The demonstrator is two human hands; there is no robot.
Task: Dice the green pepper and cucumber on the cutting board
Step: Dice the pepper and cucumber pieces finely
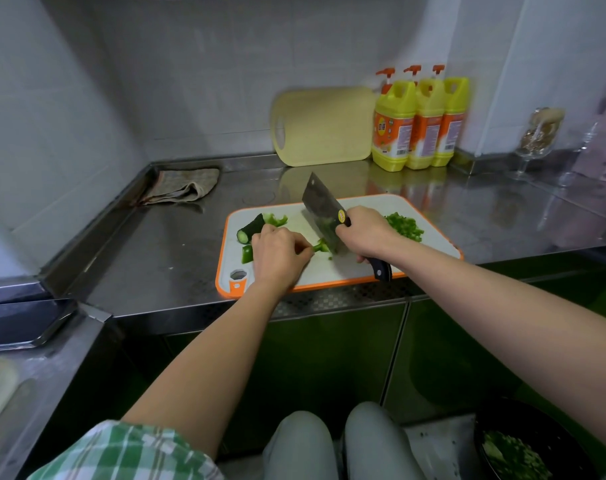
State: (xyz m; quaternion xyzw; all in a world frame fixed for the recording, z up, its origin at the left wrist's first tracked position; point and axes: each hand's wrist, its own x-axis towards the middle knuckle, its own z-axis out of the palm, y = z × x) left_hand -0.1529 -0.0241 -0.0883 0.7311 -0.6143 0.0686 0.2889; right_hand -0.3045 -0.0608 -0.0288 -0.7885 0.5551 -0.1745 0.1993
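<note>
Head view, steel counter point(156, 244): crumpled rag point(182, 187) far left; yellow board point(326, 126) leaning on the tiled wall; three yellow detergent bottles point(419, 123) just beside it; stemmed glass point(537, 140) far right; black bowl point(523, 445) of chopped greens low right, off the counter. White cutting board point(332, 273) with orange rim, lying crosswise. On it: cucumber stub point(251, 228) at far left, long axis running near-left to far-right, cut face turned near-left; loose pepper pieces point(277, 220) just behind; diced pile point(403, 226) at right. Left hand point(277, 254), fingers curled, pinching a pepper strip point(320, 247) at mid-board, strip pointing right at the blade. Right hand point(367, 233) wrapped round the cleaver point(324, 209) handle, blade upright, edge down beside the strip, handle pointing near-right.
</note>
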